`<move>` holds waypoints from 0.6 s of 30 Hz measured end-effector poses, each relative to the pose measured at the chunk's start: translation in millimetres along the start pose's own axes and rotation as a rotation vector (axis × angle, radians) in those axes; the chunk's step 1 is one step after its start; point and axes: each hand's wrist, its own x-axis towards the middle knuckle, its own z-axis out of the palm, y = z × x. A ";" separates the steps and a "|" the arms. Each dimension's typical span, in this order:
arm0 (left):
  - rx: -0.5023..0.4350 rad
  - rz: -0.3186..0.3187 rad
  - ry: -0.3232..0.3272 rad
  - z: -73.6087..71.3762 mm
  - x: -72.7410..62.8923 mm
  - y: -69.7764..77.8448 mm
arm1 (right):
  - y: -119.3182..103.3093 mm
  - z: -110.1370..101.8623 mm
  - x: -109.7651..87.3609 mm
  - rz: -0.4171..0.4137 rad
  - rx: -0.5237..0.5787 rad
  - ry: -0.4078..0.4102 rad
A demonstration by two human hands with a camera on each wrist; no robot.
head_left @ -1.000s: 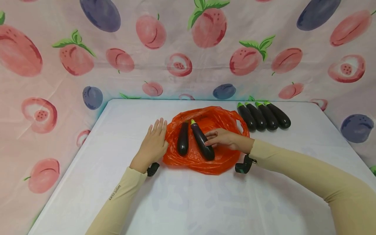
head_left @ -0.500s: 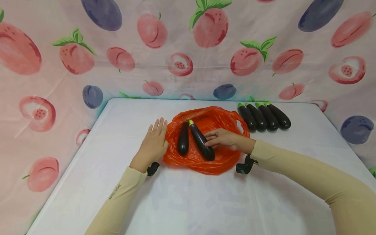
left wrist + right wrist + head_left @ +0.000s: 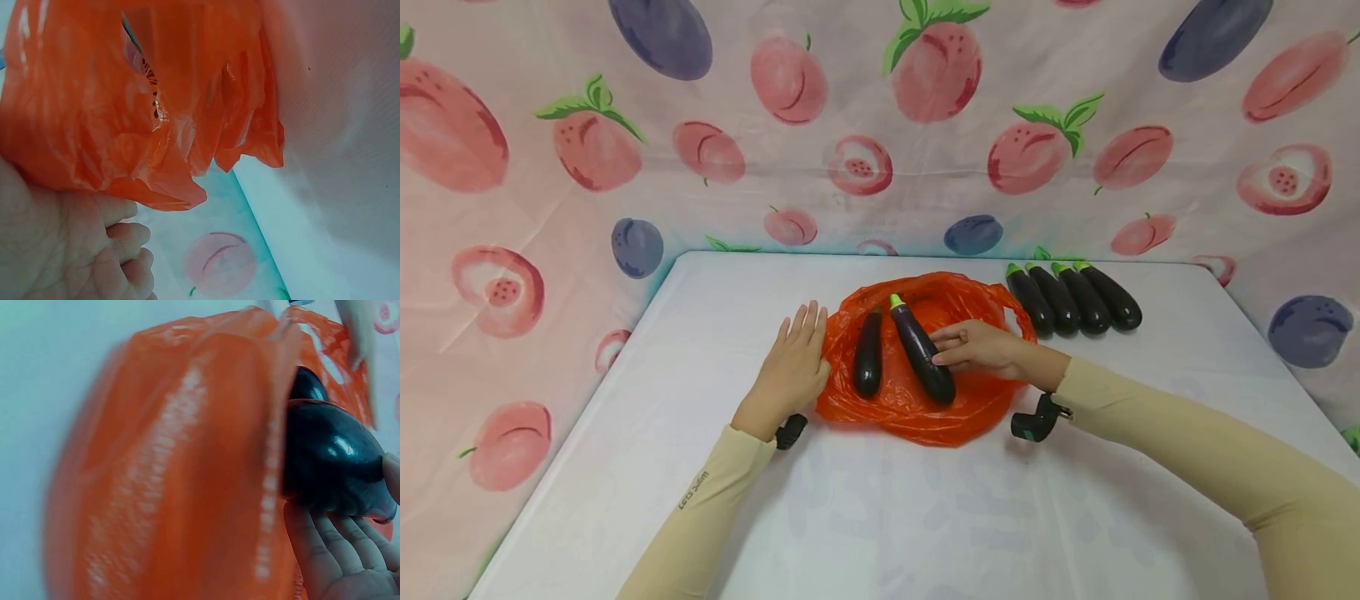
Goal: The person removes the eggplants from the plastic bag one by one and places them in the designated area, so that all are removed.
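In the head view my right hand (image 3: 983,347) holds a dark purple eggplant (image 3: 919,348) with a green cap, inside an open red plastic bag (image 3: 917,429). The right wrist view shows the thumb on one side of that eggplant (image 3: 337,456) and the fingers beneath it. A second eggplant (image 3: 868,358) lies in the bag to the left. My left hand (image 3: 790,367) is at the bag's left edge, fingers straight and pointing away from me. Up close in the left wrist view, the hand (image 3: 69,244) meets the crumpled bag (image 3: 94,125).
Several more eggplants (image 3: 1071,302) lie in a row at the back right of the white table (image 3: 880,508), caps toward the far edge. A fruit-patterned cloth (image 3: 925,167) hangs behind the table and along its sides.
My right hand has shifted slightly to the right and away from me, and the eggplant in it has moved along, apart from the other one. The left hand stays put.
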 end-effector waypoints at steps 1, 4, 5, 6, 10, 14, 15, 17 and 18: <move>0.000 -0.001 0.001 0.0 0.0 -0.1 | -1.2 -0.9 -1.2 -0.004 0.008 0.002; -0.002 -0.002 0.004 0.2 0.0 -0.4 | -4.4 -4.4 -4.5 -0.019 0.035 0.002; -0.001 -0.003 0.004 0.5 0.1 -0.4 | -5.3 -5.8 -5.7 -0.024 0.047 0.002; -0.001 -0.002 0.006 0.9 0.2 -0.6 | -6.3 -7.0 -7.0 -0.029 0.055 0.003; -0.002 -0.001 0.009 1.3 0.3 -0.5 | -9.3 -13.4 -11.2 -0.068 0.077 0.010; -0.002 0.003 0.010 0.7 -0.1 0.0 | -13.6 -18.4 -15.5 -0.127 0.117 0.009; -0.003 0.004 0.009 0.5 -0.3 0.3 | -14.8 -19.3 -16.6 -0.142 0.130 0.007; -0.003 0.006 0.009 0.5 -0.4 0.3 | -17.1 -21.1 -19.0 -0.173 0.157 -0.005; -0.003 0.007 0.010 0.6 -0.5 0.2 | -18.2 -21.7 -20.2 -0.187 0.165 -0.010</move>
